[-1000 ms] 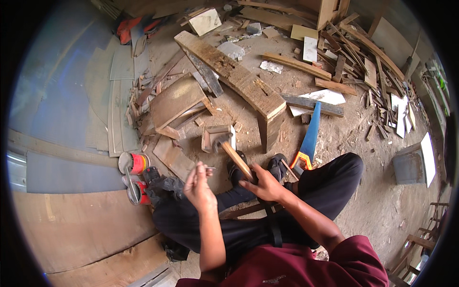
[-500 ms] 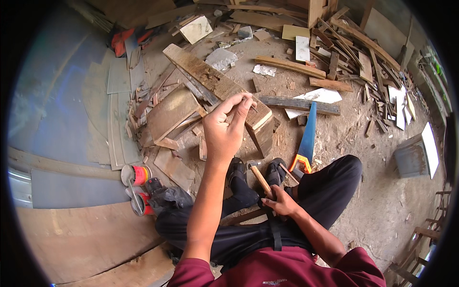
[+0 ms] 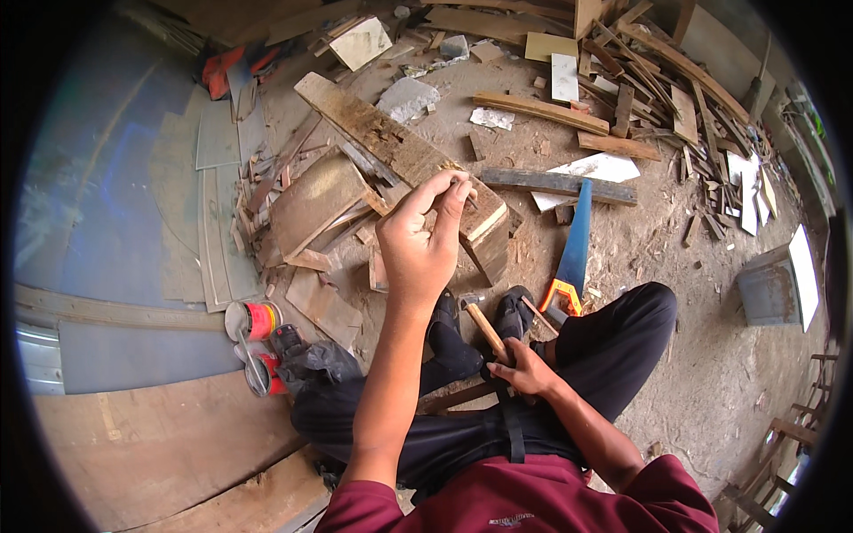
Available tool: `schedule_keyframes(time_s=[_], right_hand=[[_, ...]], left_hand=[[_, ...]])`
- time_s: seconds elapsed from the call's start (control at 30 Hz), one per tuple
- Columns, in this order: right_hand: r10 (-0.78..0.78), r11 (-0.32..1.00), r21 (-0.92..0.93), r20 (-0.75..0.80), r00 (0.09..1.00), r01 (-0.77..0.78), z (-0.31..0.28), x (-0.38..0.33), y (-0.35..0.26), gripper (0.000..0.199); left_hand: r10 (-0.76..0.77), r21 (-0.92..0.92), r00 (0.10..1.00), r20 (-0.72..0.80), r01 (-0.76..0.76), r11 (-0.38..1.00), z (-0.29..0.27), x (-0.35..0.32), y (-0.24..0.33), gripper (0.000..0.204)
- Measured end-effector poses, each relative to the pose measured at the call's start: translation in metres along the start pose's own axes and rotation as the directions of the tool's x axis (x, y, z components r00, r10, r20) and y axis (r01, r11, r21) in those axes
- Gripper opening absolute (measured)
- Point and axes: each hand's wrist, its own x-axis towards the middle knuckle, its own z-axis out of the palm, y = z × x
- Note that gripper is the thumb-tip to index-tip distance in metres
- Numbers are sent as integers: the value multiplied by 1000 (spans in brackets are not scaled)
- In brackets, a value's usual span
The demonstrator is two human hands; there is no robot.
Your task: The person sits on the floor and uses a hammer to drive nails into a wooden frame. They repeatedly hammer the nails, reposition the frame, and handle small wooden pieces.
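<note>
My left hand (image 3: 422,240) is raised in front of me, its fingertips pinched on a small thin nail (image 3: 468,189) over the end of a long weathered plank (image 3: 373,133). My right hand (image 3: 526,369) rests low by my crossed legs, gripping the wooden handle of a hammer (image 3: 486,329). The hammer's head lies between my black shoes (image 3: 453,342). My left hand hides part of the plank's near end and the small wood pieces beneath it.
A blue handsaw with an orange handle (image 3: 573,244) lies on the dirt to the right of the plank. Two tins (image 3: 253,322) and a black bag (image 3: 324,364) sit by my left knee. Scrap boards and offcuts (image 3: 622,98) litter the ground ahead; flat sheets (image 3: 133,186) lie left.
My left hand rose from near my lap to up over the plank's end, still pinching the nail. My right hand with the hammer dropped lower toward my feet.
</note>
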Motion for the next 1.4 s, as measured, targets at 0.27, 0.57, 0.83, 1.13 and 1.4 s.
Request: schedule_keyframes(time_s=[0.27, 0.57, 0.83, 1.13, 1.4], right_hand=[[-25, 999, 32, -13, 1000, 26, 4, 6, 17, 38], [22, 999, 37, -37, 999, -21, 3, 3, 14, 39], [151, 911, 407, -182, 972, -65, -37, -45, -13, 34], [-125, 976, 105, -444, 887, 190, -122, -91, -122, 42], [-354, 890, -378, -217, 909, 256, -123, -128, -248, 41]], left_hand=[[42, 61, 999, -2, -42, 997, 2, -1, -5, 18], [165, 187, 986, 16, -165, 968, -1, 1, -8, 16], [132, 146, 991, 10, -132, 980, -4, -2, -2, 16], [203, 181, 979, -22, -196, 964, 5, -5, -9, 14], [284, 296, 959, 1, -271, 916, 4, -1, -12, 13]])
